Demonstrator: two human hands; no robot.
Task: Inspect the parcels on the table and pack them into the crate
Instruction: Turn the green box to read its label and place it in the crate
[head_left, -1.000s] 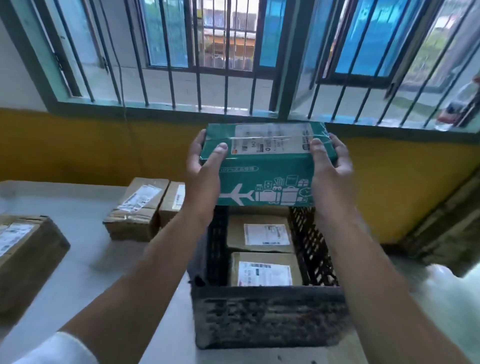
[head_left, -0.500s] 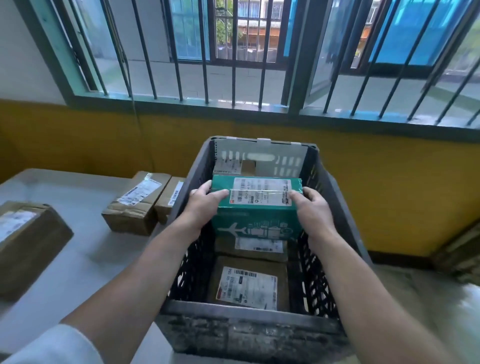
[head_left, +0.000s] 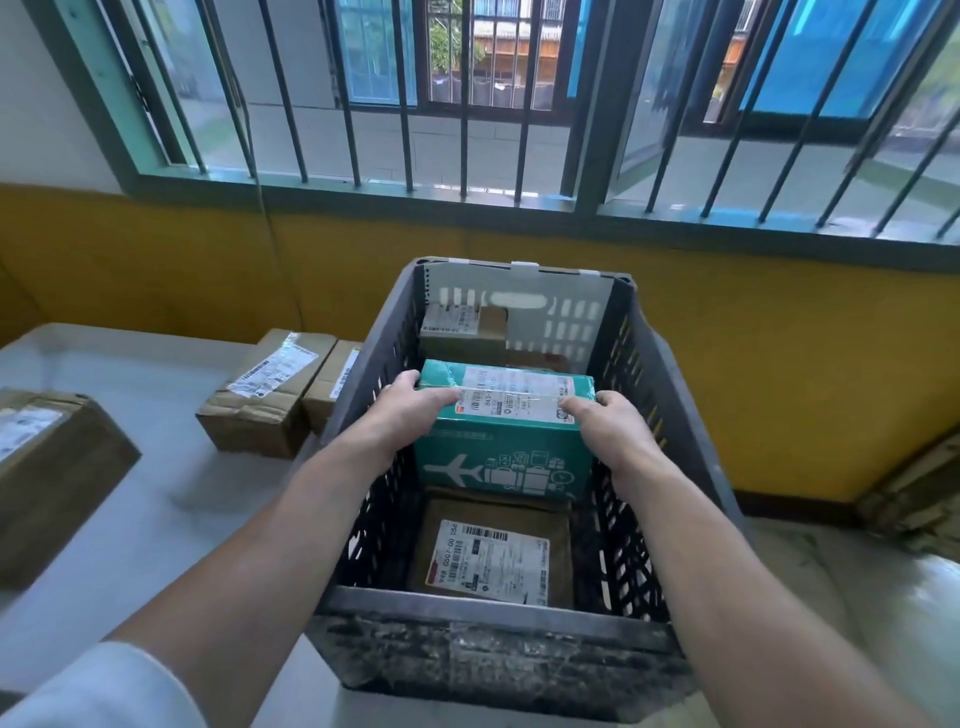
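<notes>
Inside the dark grey slatted plastic crate (head_left: 488, 616), a flat brown labelled parcel (head_left: 493, 558) lies nearest. Just beyond it, the teal cardboard box printed with a white aeroplane (head_left: 501, 447) sits between both grips, below the crate's rim. The left hand (head_left: 410, 413) clasps its left end and the right hand (head_left: 608, 431) its right. A small brown carton (head_left: 462, 327) stands against the far wall.

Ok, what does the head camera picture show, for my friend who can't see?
A left hand and right hand hold a green parcel by its ends inside a dark crate. Brown parcels lie in the crate and on the table.
</notes>
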